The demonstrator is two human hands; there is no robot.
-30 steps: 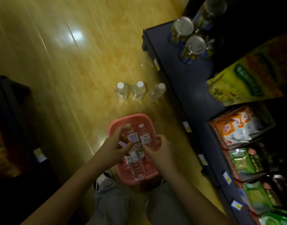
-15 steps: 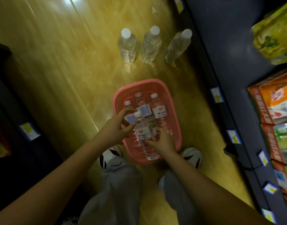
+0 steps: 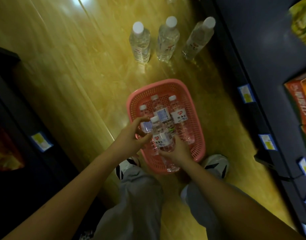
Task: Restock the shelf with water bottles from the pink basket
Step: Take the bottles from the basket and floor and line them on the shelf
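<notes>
Pink plastic mesh frames everything that matters: the pink basket (image 3: pixel 193 108) sits on the floor between our feet, with several water bottles lying in it, caps pointing away from us. We have one bottle (image 3: pixel 160 137) raised above the rest, its long axis running roughly away from us, cap at the far end. Our right hand (image 3: pixel 176 151) cups its lower body from beneath, fingers wrapped around it. Our left hand (image 3: pixel 131 135) closes from the left side near the neck, and also appears to touch a second bottle (image 3: pixel 146 126) just behind; we cannot tell which one it truly grips. The shelf (image 3: pixel 263 54) lies to our right, so the right hand is nearer, and we judge the lift will swing that way. Three bottles (image 3: pixel 167 38) stand upright on the floor beyond the basket.
</notes>
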